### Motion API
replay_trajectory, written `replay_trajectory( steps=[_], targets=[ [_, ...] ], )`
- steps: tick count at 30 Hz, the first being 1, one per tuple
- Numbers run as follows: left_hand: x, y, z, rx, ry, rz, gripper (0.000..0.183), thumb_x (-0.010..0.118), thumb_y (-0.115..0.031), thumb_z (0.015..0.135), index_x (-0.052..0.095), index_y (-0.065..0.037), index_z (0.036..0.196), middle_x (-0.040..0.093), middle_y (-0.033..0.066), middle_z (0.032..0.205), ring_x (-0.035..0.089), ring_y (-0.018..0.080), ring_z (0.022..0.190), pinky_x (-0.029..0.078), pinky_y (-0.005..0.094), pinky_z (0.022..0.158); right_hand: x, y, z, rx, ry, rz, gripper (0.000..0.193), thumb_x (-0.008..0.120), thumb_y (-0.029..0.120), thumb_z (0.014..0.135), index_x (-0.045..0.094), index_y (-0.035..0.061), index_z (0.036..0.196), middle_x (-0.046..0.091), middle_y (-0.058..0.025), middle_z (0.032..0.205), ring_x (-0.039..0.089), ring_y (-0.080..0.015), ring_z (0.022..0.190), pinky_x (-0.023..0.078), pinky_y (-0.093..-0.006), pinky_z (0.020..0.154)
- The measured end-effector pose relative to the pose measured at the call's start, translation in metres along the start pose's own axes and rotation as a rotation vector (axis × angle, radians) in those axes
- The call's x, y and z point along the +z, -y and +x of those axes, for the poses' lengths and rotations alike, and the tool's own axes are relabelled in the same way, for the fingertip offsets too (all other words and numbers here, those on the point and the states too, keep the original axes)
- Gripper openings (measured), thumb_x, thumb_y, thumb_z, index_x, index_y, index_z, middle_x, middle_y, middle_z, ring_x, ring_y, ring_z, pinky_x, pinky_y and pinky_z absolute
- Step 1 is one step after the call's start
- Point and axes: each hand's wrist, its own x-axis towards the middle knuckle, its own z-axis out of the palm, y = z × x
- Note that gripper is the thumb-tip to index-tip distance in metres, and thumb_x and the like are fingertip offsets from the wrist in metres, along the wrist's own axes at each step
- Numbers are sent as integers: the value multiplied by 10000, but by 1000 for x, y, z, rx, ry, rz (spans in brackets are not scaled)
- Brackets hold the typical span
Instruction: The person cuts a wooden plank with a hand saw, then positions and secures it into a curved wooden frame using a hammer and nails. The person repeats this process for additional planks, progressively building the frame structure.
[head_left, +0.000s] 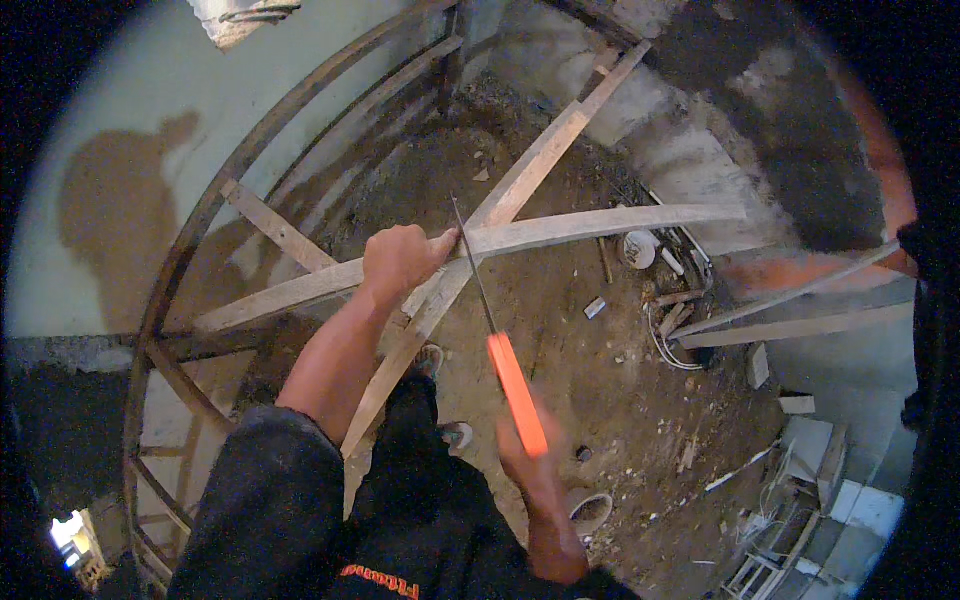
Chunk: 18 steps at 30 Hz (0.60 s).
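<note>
A handsaw has an orange handle (516, 392) and a thin dark blade (484, 298). My right hand (522, 450), slightly blurred, is closed round the lower end of that handle. The blade runs up and away, crossing a long pale timber (590, 225) near its middle. Just left of the blade, my left hand (402, 258) grips the same timber from above, its thumb stretched toward the blade. Under the timber another long board (535, 165) slants from near my legs to the far right. Whether the blade has cut into the wood, I cannot tell.
A dark ladder-like frame (240, 165) curves along the left wall. On the dirt floor at right lie a white bucket (640, 250), wood scraps and hoses. Two pale boards (800, 325) lean farther right. A round container (590, 510) stands by my right forearm.
</note>
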Motion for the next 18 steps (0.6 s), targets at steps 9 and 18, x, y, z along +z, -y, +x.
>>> replay_trajectory(
  steps=[9, 18],
  targets=[
    [-3, -4, -3, 1, -27, -11, 792, 417, -686, 925, 757, 24, 833, 712, 260, 825, 714, 417, 816, 562, 494, 748, 47, 0, 82, -166, -48, 148, 460, 604, 87, 821, 607, -8, 1271, 625, -101, 785, 583, -187, 659, 515, -347, 629],
    [10, 6, 3, 53, -45, 24, 741, 390, -612, 972, 753, 11, 798, 706, 263, 816, 702, 438, 784, 556, 509, 741, 20, -20, 21, -198, -56, 5, 375, 590, 72, 841, 649, 3, 1205, 642, -105, 837, 630, -202, 755, 517, -348, 682]
  ],
)
